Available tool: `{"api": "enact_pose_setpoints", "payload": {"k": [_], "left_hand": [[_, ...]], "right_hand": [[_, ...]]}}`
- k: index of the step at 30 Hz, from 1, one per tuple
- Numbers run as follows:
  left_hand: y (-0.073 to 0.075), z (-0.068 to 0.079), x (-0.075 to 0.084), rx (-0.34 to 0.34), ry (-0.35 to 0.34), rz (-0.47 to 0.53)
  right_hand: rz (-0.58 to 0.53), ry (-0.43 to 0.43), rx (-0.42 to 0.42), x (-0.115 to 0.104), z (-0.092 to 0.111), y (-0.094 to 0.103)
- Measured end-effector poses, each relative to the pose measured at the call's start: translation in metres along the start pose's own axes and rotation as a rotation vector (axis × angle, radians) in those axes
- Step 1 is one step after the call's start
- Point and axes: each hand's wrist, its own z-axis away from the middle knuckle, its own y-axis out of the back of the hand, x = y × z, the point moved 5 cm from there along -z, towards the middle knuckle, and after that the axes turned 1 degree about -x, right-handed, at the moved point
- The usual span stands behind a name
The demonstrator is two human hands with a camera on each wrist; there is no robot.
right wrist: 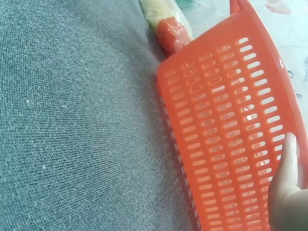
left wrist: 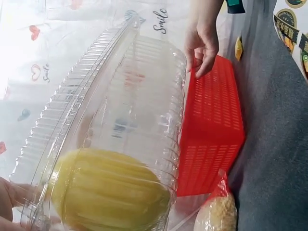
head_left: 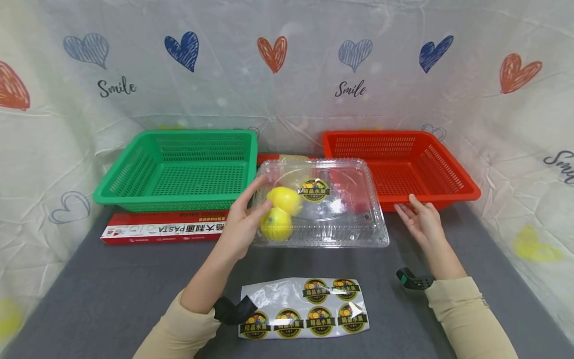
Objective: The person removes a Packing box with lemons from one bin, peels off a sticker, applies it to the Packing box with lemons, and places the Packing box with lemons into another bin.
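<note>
My left hand (head_left: 237,224) grips the left side of a clear plastic fruit box (head_left: 332,234), lifted and tilted above the table. Two yellow lemons (head_left: 276,224) lie inside at that end, and a round black-and-gold sticker (head_left: 315,191) shows on the lid. In the left wrist view, one lemon (left wrist: 108,190) appears large through the ribbed plastic, with fingertips (left wrist: 9,199) at the box's edge. On the front rim of the red basket (head_left: 430,202), my right hand (head_left: 423,224) pinches with thumb on top and fingers along the outer wall.
A green basket (head_left: 175,204) stands back left, with a pasta box (head_left: 166,229) before it. A sheet of round stickers (head_left: 296,309) lies near the front. Between the baskets is a red-and-clear bag (left wrist: 216,211), partly behind the fruit box in the head view.
</note>
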Motion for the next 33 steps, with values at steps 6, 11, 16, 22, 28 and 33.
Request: {"api": "enact_pose_setpoints", "payload": {"k": [6, 11, 16, 22, 28, 33], "left_hand": [[-0.015, -0.02, 0.007, 0.025, -0.062, -0.009], [-0.029, -0.038, 0.004, 0.055, -0.039, -0.014], [-0.044, -0.054, -0.001, 0.078, -0.014, -0.003], [-0.061, -0.071, -0.003, 0.092, -0.013, 0.038], [-0.075, -0.085, -0.006, 0.121, 0.015, 0.069], [-0.088, -0.097, -0.009, 0.132, 0.019, 0.061]], "right_hand": [[-0.02, -0.014, -0.011, 0.001, 0.0, -0.001], [-0.017, -0.016, 0.0, 0.001, 0.001, -0.001], [-0.013, -0.015, -0.002, 0.0, 0.001, -0.001], [-0.035, -0.028, -0.009, 0.001, 0.0, 0.001], [-0.047, -0.034, 0.002, 0.0, 0.0, 0.0], [-0.039, -0.033, -0.006, -0.001, 0.0, -0.001]]}}
